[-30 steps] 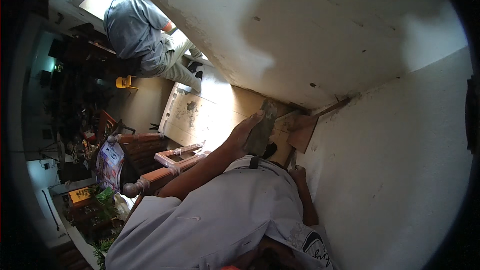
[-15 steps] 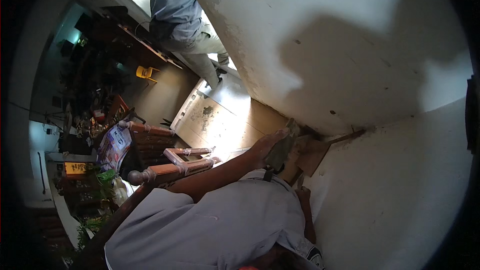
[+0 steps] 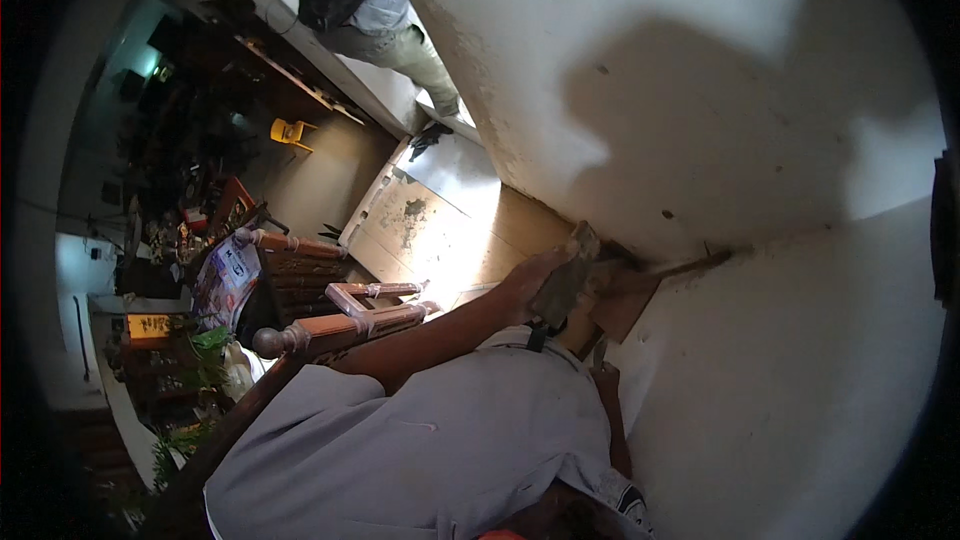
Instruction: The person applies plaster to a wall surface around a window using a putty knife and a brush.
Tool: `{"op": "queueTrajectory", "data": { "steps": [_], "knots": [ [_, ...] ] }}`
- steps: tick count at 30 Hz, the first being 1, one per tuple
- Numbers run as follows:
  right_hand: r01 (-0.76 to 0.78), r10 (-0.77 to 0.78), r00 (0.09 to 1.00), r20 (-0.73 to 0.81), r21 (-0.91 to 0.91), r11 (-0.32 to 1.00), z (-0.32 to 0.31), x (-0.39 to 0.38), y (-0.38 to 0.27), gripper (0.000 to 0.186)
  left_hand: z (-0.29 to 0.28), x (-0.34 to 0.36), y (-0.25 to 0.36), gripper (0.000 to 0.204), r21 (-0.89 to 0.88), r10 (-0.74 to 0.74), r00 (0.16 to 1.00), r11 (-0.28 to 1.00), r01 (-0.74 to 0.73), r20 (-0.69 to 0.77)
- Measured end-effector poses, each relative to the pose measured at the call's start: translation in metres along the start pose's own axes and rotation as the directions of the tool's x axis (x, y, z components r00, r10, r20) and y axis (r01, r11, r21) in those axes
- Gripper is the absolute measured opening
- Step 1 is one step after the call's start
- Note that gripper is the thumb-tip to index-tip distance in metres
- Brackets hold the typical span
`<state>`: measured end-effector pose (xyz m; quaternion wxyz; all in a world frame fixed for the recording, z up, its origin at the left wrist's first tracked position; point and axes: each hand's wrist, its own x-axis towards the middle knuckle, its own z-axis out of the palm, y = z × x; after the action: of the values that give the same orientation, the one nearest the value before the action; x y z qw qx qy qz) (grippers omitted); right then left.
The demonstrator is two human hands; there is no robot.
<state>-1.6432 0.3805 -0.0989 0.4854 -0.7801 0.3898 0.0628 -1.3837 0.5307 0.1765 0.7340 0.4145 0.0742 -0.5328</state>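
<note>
My left arm reaches across in front of my grey shirt, and my left hand is closed at a flat grey piece that looks smeared with dried cement; its fingers are mostly hidden by it. Low on the right, close to the white wall, my right hand is closed around a thin-bladed tool, whose pale tip points up. Just beyond both hands a brown square panel sits in the wall corner. A narrow brown strip runs from it along the wall's foot.
White walls close in on the right. On the left stands a wooden railing with turned posts. A tiled landing lies ahead, brightly lit. Another person stands at a doorway. A yellow chair and plants are further left.
The flat grey piece has turned slightly and moved a little up and left with my left hand. The person at the doorway has shifted up and away. My right hand stays nearly put.
</note>
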Motion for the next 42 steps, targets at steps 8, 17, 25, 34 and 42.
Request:
{"op": "queueTrajectory", "data": {
  "steps": [8,17,25,34,42],
  "knots": [
    [-0.055,0.055,0.999,-0.001,0.03,0.998,-0.02,0.03,0.0,0.029,0.019,0.012,0.038,0.054,-0.088,0.051,0.998,0.995,-0.055,-0.043],
    [-0.011,0.006,0.999,-0.033,-0.145,0.989,-0.018,0.058,0.023,0.03,0.041,0.023,0.062,0.051,-0.066,0.076,0.995,0.995,-0.081,-0.067],
    [-0.182,0.181,0.983,0.035,0.066,0.981,-0.022,0.066,-0.009,0.03,0.023,0.033,0.072,0.045,-0.154,0.111,0.994,0.982,-0.111,-0.014],
    [-0.249,0.234,0.968,0.088,0.236,0.939,-0.043,0.086,-0.072,0.03,-0.006,0.042,0.086,0.046,-0.302,0.022,0.998,0.953,-0.002,0.062],
    [0.152,-0.199,0.968,0.152,0.275,0.949,-0.1,0.063,-0.301,0.021,-0.035,0.036,0.107,0.042,-0.254,0.022,0.98,0.964,-0.073,-0.198]
  ]
}}
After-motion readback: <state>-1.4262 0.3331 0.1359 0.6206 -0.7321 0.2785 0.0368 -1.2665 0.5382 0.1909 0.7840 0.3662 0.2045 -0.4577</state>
